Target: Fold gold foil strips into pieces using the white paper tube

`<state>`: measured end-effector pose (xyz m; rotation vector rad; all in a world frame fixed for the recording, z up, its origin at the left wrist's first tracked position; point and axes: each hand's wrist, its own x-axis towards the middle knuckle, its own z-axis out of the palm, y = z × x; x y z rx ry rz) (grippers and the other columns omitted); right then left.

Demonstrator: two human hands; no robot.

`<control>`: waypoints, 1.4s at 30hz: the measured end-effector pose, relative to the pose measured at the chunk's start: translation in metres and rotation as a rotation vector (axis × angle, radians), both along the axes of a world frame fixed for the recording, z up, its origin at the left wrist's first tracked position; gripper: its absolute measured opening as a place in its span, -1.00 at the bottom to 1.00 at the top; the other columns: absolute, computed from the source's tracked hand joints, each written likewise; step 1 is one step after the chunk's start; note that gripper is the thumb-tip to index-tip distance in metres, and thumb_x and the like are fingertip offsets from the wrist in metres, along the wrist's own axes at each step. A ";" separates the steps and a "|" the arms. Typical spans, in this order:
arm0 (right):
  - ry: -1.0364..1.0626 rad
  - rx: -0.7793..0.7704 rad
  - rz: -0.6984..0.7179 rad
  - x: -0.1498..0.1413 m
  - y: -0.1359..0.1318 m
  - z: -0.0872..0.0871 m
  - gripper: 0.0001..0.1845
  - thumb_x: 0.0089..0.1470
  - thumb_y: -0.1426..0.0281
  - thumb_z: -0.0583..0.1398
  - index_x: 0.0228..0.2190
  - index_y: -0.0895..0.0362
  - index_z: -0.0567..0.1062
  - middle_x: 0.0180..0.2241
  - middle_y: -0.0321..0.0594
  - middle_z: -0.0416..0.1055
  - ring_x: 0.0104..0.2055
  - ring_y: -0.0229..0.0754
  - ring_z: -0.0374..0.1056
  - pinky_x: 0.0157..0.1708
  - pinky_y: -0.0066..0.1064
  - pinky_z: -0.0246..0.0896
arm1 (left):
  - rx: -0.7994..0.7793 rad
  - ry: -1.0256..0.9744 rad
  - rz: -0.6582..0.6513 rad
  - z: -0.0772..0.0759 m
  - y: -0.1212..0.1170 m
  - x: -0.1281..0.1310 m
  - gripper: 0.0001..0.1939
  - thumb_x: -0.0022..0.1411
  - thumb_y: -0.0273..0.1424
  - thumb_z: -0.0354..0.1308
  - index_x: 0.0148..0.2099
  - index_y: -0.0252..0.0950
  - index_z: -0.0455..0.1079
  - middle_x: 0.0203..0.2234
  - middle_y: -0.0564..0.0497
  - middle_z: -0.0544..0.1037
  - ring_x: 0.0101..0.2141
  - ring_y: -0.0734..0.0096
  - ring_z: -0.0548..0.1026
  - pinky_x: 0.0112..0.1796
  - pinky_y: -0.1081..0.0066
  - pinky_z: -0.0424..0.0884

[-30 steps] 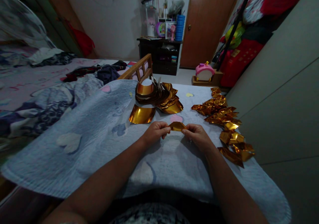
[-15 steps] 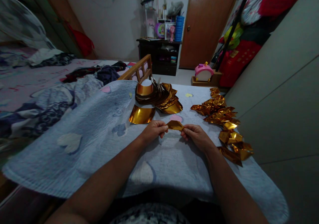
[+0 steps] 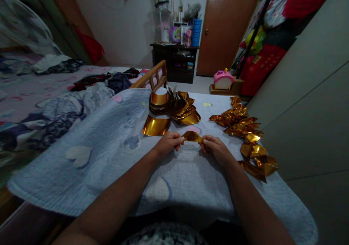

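Note:
A small piece of gold foil paper (image 3: 192, 136), folded into a boat-like shape, is held level between my two hands. My left hand (image 3: 171, 142) pinches its left end, thumb on top. The right end is pinched by my right hand (image 3: 214, 146). Just beyond my left hand lies a flat, slightly curved gold sheet (image 3: 156, 125). Behind that is a stack of gold foil sheets (image 3: 163, 107), fanned out and curling. Several folded gold foil pieces (image 3: 252, 149) form a line to the right of my right hand.
A pale blue cloth with heart shapes (image 3: 188, 179) covers the surface under my hands. To the left is a bed (image 3: 89, 72) with rumpled clothes. A wooden rail (image 3: 152, 74) stands behind the stack, and a pale cabinet (image 3: 308, 103) rises close on the right.
Both hands keep their pinch on the folded foil paper. My right fingers have shifted slightly at its right end. The whole view has moved a little.

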<state>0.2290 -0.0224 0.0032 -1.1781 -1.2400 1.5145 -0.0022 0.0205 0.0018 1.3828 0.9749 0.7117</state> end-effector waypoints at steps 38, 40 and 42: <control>-0.137 0.168 -0.046 -0.005 0.007 -0.007 -0.59 -0.09 0.12 0.38 -0.29 0.11 0.45 -0.43 -0.32 0.36 -0.46 -0.28 0.23 -0.50 -0.44 0.10 | 0.174 -0.070 0.028 -0.006 -0.006 0.009 -0.65 0.12 -0.31 0.27 -0.05 -0.29 0.37 -0.27 0.03 0.50 -0.43 0.54 0.36 -0.42 0.52 0.25; -0.134 0.167 -0.049 -0.005 0.007 -0.007 -0.60 -0.09 0.12 0.38 -0.30 0.11 0.45 -0.44 -0.32 0.35 -0.48 -0.29 0.22 -0.51 -0.44 0.09 | 0.176 -0.060 0.035 -0.006 -0.006 0.009 -0.66 0.12 -0.31 0.27 -0.05 -0.30 0.38 -0.28 0.03 0.50 -0.43 0.53 0.37 -0.43 0.52 0.24; -0.134 0.162 -0.050 -0.005 0.007 -0.008 -0.61 -0.09 0.13 0.37 -0.31 0.11 0.45 -0.46 -0.33 0.35 -0.50 -0.30 0.20 -0.53 -0.44 0.07 | 0.186 -0.050 0.040 -0.006 -0.006 0.009 -0.66 0.14 -0.31 0.26 -0.05 -0.30 0.38 -0.28 0.02 0.51 -0.42 0.51 0.39 -0.41 0.51 0.26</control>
